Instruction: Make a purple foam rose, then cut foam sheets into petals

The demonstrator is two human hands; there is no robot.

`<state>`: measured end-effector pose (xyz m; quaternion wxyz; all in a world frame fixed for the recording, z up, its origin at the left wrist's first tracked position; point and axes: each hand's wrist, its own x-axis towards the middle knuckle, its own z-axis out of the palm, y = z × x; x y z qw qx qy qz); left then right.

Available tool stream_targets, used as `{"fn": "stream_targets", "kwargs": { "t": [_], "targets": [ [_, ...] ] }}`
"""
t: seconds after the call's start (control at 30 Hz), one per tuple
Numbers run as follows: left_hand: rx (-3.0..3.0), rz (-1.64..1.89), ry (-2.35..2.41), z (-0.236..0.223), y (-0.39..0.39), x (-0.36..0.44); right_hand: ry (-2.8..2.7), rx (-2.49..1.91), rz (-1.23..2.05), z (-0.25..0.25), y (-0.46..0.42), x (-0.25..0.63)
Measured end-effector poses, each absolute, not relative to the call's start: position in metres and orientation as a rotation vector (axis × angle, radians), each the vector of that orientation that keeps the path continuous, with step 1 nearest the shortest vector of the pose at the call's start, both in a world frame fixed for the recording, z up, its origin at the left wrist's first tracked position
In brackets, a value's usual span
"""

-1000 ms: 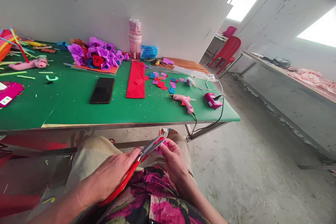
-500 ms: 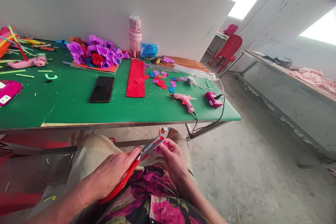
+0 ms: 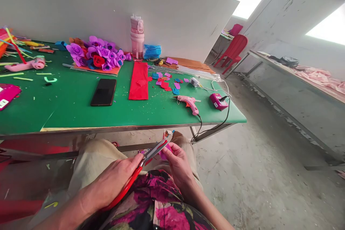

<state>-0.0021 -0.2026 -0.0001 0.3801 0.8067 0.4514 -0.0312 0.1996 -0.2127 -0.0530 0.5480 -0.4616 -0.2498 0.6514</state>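
Note:
My left hand (image 3: 118,174) is closed round the red handles of a pair of scissors (image 3: 155,151), which points up and to the right over my lap. Between the thumb and fingers of my right hand (image 3: 179,163) is a small purple paper piece (image 3: 163,152). A bit of red paper shows at the scissor tips, right by those fingers, partly hidden by the blades. Both hands are below the near edge of the green table (image 3: 129,115), in front of my knees.
On the table are a phone (image 3: 104,92), folded red paper (image 3: 138,84), paper scraps (image 3: 164,84), a pink glue gun (image 3: 188,103) with a cord, and a magenta power block (image 3: 218,101). Paper flowers (image 3: 101,54) and a pink bottle (image 3: 137,39) stand behind.
The scissor blades have come closer together beside the purple paper. Both hands stay in nearly the same place, and the view has shifted slightly.

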Motion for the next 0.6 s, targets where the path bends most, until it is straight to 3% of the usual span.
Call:
{"fn": "stream_targets", "kwargs": {
  "t": [0.6],
  "targets": [
    [1.972, 0.003, 1.157, -0.0091, -0.2074, -0.0068, -0.574, -1.121, 1.556, -0.0544, -0.2127, 0.1999]
  ]
}}
